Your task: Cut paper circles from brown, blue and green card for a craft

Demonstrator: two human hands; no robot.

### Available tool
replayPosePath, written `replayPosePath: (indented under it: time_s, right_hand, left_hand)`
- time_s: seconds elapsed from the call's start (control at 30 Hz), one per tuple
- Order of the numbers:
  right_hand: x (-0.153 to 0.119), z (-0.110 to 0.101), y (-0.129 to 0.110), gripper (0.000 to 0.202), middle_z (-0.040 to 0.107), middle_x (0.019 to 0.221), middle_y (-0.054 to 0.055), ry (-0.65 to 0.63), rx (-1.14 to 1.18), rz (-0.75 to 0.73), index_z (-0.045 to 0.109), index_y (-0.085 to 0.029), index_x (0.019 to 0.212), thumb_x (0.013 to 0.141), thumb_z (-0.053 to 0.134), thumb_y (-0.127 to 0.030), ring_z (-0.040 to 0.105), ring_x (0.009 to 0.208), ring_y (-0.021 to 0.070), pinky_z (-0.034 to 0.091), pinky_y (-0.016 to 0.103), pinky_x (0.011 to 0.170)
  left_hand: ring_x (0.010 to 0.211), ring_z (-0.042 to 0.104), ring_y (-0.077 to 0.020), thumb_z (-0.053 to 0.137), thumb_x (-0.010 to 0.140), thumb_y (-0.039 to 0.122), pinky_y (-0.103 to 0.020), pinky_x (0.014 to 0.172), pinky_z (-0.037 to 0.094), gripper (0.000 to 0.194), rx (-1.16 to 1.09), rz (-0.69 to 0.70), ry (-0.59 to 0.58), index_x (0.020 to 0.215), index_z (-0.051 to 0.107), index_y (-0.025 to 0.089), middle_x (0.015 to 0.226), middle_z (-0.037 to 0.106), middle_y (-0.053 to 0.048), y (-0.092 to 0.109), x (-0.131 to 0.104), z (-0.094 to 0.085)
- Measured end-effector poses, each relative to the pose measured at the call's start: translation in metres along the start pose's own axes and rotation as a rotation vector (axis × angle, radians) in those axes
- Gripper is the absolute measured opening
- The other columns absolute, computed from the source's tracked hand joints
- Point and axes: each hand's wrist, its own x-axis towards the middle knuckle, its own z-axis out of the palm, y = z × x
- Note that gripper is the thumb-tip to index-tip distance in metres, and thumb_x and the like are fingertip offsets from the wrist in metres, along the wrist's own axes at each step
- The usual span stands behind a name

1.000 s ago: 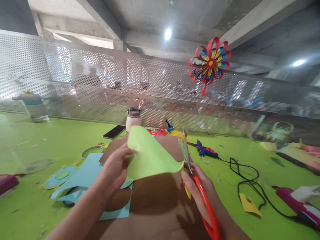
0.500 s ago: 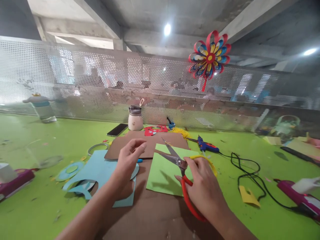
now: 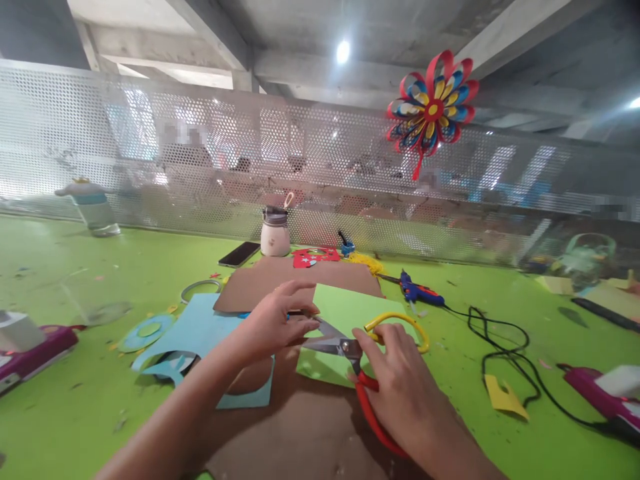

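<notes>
My right hand (image 3: 407,383) grips a pair of scissors (image 3: 346,347) with one red and one yellow handle loop, its blades slightly apart and pointing left. At the blade tips, my left hand (image 3: 280,317) has thumb and fingers closed in around the metal; whatever may be pinched there is too small to make out. Beneath the scissors lies a light green paper sheet (image 3: 360,303), partly covered by my hands. It rests on brown cardboard (image 3: 280,433). Under my left forearm is a light blue sheet (image 3: 210,320) with curved cutouts.
A blue glue gun (image 3: 417,292) with a black cord lies to the right, near a yellow paper scrap (image 3: 505,398). Behind stand a white bottle (image 3: 275,237), a phone (image 3: 240,253) and red paper (image 3: 305,260). Purple power strips (image 3: 45,353) sit at both sides; a paper flower (image 3: 433,109) hangs above.
My left hand has moved right, to the scissors' blade tips. The blades have turned a little and closed somewhat. The whole view has shifted slightly.
</notes>
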Motion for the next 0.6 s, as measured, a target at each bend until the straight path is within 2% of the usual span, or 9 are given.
replayPosePath:
  time_s: [0.1, 0.2, 0.33, 0.43, 0.6]
  right_hand:
    - [0.001, -0.004, -0.003, 0.053, 0.047, 0.099, 0.014, 0.031, 0.012, -0.017, 0.054, -0.015, 0.126, 0.074, 0.053, -0.006, 0.048, 0.096, 0.0339, 0.048, 0.052, 0.077]
    - [0.002, -0.009, -0.006, 0.057, 0.048, 0.098, 0.015, 0.066, 0.014, -0.057, 0.057, -0.012, 0.124, 0.069, 0.050, 0.002, 0.048, 0.095, 0.0329, 0.049, 0.050, 0.075]
    - [0.003, -0.012, -0.009, 0.055, 0.050, 0.096, 0.015, 0.110, -0.001, -0.098, 0.060, -0.011, 0.120, 0.069, 0.047, 0.006, 0.049, 0.089, 0.0301, 0.051, 0.048, 0.070]
    - [0.003, -0.012, -0.010, 0.056, 0.050, 0.095, 0.015, 0.091, -0.006, -0.101, 0.060, -0.011, 0.121, 0.069, 0.048, 0.005, 0.049, 0.088, 0.0303, 0.051, 0.048, 0.070]
    - [0.001, -0.011, -0.007, 0.053, 0.049, 0.096, 0.015, 0.048, 0.005, -0.067, 0.059, -0.011, 0.122, 0.071, 0.054, 0.000, 0.049, 0.093, 0.0323, 0.050, 0.050, 0.074]
  left_hand:
    - [0.101, 0.063, -0.0223, 0.065, 0.077, 0.029, -0.035, 0.087, 0.048, 0.013, -0.139, -0.021, -0.027, 0.081, 0.074, 0.021, 0.118, 0.063, -0.010, -0.004, 0.000, -0.001]
    - [0.098, 0.064, -0.0217, 0.066, 0.077, 0.032, -0.033, 0.086, 0.048, 0.015, -0.229, -0.050, -0.032, 0.078, 0.075, 0.020, 0.104, 0.069, -0.008, -0.008, 0.001, -0.004]
    - [0.099, 0.064, -0.0223, 0.067, 0.075, 0.031, -0.033, 0.086, 0.047, 0.013, -0.230, -0.077, -0.066, 0.072, 0.074, 0.020, 0.106, 0.070, -0.009, -0.007, 0.000, -0.008]
    - [0.094, 0.065, -0.0217, 0.066, 0.075, 0.029, -0.033, 0.084, 0.047, 0.013, -0.219, -0.081, -0.068, 0.070, 0.074, 0.020, 0.103, 0.070, -0.008, -0.007, 0.000, -0.008]
    - [0.081, 0.066, -0.0203, 0.062, 0.078, 0.035, -0.033, 0.076, 0.049, 0.022, -0.230, -0.168, 0.069, 0.065, 0.069, 0.019, 0.088, 0.071, -0.007, -0.011, 0.001, -0.005]
